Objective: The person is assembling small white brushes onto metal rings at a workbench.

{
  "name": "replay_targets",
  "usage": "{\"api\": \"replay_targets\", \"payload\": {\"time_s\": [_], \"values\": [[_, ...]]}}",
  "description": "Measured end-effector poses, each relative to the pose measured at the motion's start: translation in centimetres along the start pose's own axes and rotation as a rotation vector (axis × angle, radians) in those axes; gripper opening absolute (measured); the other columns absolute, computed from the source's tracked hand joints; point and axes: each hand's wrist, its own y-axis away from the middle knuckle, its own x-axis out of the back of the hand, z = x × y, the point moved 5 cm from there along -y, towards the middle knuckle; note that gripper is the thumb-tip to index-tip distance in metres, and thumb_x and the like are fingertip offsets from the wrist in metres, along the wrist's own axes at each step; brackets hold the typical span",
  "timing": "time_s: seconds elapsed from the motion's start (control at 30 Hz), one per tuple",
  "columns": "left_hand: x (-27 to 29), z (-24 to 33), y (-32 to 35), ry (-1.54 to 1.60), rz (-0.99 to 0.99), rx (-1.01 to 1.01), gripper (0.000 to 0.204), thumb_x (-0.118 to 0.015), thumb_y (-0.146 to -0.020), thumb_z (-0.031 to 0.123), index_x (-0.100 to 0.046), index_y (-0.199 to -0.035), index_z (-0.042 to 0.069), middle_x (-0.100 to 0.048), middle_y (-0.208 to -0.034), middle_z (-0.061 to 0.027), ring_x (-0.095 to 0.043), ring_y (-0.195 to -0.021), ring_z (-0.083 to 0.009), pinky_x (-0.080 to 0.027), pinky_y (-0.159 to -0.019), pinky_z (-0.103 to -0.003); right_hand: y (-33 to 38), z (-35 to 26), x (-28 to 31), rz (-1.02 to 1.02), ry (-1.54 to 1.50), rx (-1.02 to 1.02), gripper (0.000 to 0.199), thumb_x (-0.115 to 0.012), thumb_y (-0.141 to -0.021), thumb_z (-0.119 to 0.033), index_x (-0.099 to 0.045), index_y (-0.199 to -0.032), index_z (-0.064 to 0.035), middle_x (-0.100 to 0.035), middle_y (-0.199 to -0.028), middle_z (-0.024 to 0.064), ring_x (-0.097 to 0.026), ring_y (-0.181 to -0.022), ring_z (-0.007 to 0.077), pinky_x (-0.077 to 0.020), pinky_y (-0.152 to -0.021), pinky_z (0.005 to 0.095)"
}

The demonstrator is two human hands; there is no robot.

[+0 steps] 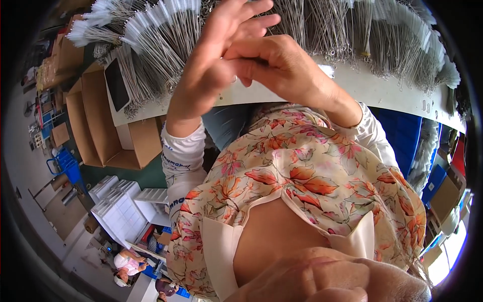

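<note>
My left hand (216,63) is raised over the table's near edge, its fingers stretched out and apart and its thumb slightly blurred. Against its palm, my right hand (284,65) has thumb and forefinger pinched together. Whatever lies between those fingertips, if anything, is too small or hidden to make out. Behind both hands lie bundles of wire-handled brushes (163,48) with white bristle heads and small loops at the near ends. More brushes (327,30) fan out to the right of my hands.
A dark-screened phone (117,84) rests at the left end of the white table (387,93). Open cardboard boxes (103,121) stand beside it. Blue bins (397,133) are below the table at right. White plastic crates (121,211) and two people (128,264) appear farther off at lower left.
</note>
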Motion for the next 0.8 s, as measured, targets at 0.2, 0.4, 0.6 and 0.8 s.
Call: {"api": "replay_targets", "payload": {"time_s": [0.2, 0.4, 0.6, 0.8], "values": [[0.5, -0.2, 4.0, -0.238, 0.083, 0.051, 0.039, -0.070, -0.077, 0.028, -0.060, -0.104, 0.001, -0.060, -0.100, -0.0130, -0.061, -0.091, -0.0229, -0.051, -0.076, -0.031, 1.6, 1.4, 1.3, -0.134, -0.205, -0.259, 0.018, -0.059, -0.089, -0.020, -0.064, -0.091, -0.0021, -0.059, -0.067, -0.0004, -0.052, -0.060, 0.0065, -0.0420, -0.054, 0.0225], [-3.3, 0.8, 6.3, -0.386, 0.172, -0.315, 0.025, -0.075, -0.071, 0.010, -0.061, -0.091, 0.004, -0.061, -0.079, -0.0063, -0.061, -0.063, -0.0186, -0.049, -0.048, -0.027, 5.2, 3.8, 0.5, -0.458, -0.366, -0.574, 0.023, -0.058, -0.090, -0.024, -0.064, -0.089, -0.0020, -0.057, -0.066, -0.0008, -0.047, -0.054, 0.0034, -0.0361, -0.046, 0.0198], [-7.4, -3.1, 7.2, -0.389, 0.123, -0.274, 0.032, -0.073, -0.074, 0.012, -0.062, -0.101, 0.002, -0.062, -0.089, -0.0082, -0.062, -0.071, -0.0207, -0.050, -0.057, -0.029, 8.2, 6.9, 2.1, -0.324, -0.177, -0.515, 0.023, -0.057, -0.090, -0.023, -0.063, -0.090, 0.0000, -0.060, -0.069, 0.0026, -0.052, -0.057, 0.0075, -0.0412, -0.052, 0.0224], [-7.1, -8.8, 8.6, -0.513, 0.047, 0.342, 0.022, -0.072, -0.073, 0.011, -0.063, -0.093, 0.004, -0.061, -0.083, -0.0083, -0.062, -0.079, -0.0214, -0.050, -0.068, -0.033, 12.2, 5.7, 10.6, -0.135, 1.146, -0.462, 0.011, -0.057, -0.083, -0.012, -0.061, -0.087, -0.0030, -0.063, -0.082, 0.0115, -0.061, -0.074, 0.0320, -0.0472, -0.062, 0.0379]]}}
